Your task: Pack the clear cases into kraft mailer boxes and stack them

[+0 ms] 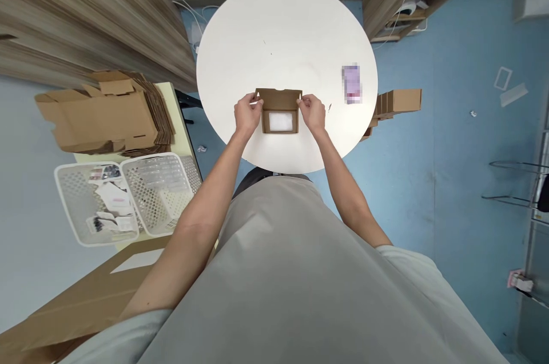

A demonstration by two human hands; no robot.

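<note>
A round white table (283,26) stands before the person, with a blurred purple item (352,83) lying on its right part. Past the table's right edge, brown cartons (405,100) show above the blue floor (429,141). To the left, a pale yellow side table (183,138) bears a stack of flattened cardboard boxes (103,118) and two white perforated baskets (74,195) side by side, the left one holding small packets (115,197). A small open cardboard box (281,98) sits near the white table's close edge, its lid raised and a white item (281,121) inside. Both forearms reach forward, converging on it. The left hand (247,116) and right hand (313,114) flank the lid, fingers bent, thumb and fingertips pinching its opposite side edges.
</note>
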